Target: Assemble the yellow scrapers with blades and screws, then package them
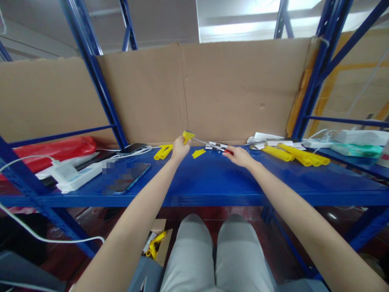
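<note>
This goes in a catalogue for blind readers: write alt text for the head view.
A person's left hand holds a yellow piece, and the right hand a red-handled tool pointing toward it, over a blue shelf. Yellow tubes lie on both sides; a phone lies at left.

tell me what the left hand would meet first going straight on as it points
Probably the cardboard panel ahead, with the yellow piece in the left hand reaching it first, though the depth between them is unclear.
</note>
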Action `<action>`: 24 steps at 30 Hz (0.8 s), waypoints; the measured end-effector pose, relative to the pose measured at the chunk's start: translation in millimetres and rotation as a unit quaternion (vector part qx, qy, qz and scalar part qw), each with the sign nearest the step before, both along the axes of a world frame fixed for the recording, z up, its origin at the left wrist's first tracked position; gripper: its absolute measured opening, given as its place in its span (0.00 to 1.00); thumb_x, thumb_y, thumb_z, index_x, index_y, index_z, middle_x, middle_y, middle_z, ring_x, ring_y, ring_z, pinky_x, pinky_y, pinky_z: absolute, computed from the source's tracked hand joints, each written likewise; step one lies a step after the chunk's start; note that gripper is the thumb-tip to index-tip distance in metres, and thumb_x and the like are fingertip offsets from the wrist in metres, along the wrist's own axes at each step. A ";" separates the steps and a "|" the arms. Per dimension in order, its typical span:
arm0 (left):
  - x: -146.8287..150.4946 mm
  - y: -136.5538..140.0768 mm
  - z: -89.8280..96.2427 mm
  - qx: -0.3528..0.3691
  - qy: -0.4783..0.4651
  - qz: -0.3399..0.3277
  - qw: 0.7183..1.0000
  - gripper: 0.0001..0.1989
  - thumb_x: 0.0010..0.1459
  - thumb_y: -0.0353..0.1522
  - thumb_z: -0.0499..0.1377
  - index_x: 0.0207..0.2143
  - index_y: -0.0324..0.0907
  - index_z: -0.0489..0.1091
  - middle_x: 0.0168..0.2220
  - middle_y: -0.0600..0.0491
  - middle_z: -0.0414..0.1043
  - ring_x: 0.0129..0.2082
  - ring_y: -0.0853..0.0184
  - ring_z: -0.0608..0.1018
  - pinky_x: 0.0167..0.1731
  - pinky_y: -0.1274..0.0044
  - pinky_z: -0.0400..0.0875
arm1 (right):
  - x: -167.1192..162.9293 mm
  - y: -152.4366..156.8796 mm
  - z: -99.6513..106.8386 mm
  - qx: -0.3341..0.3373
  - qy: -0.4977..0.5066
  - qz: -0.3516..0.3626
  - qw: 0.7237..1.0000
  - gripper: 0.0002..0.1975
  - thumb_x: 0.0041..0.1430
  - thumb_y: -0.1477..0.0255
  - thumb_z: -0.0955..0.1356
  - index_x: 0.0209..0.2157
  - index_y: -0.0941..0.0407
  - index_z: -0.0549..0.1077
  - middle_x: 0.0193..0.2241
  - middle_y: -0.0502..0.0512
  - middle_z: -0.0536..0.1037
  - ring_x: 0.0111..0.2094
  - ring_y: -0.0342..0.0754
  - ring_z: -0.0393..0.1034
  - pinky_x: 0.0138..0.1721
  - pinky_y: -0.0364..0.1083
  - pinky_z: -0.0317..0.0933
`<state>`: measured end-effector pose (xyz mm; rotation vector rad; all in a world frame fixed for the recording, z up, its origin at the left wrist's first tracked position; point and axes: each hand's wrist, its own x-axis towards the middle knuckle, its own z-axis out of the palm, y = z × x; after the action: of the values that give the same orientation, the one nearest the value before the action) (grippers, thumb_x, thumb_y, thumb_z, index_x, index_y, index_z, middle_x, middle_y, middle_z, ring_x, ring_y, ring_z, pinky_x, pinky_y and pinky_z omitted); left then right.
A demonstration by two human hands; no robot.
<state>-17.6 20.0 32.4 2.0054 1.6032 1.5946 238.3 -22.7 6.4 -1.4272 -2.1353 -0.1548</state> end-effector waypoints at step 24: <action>2.0 2.8 -3.5 0.017 0.003 0.003 1.000 0.06 0.53 0.30 0.55 0.34 0.39 0.69 0.35 0.46 0.75 0.42 0.58 0.76 0.45 0.70 0.68 | -2.6 -1.0 1.2 -0.003 0.016 0.003 1.000 0.08 0.58 0.67 0.66 0.38 0.55 0.68 0.30 0.56 0.77 0.29 0.48 0.70 0.29 0.42 0.54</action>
<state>-15.6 22.8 28.9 2.0259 1.5968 1.6304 235.7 -23.7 7.6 -1.4175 -2.1163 -0.1218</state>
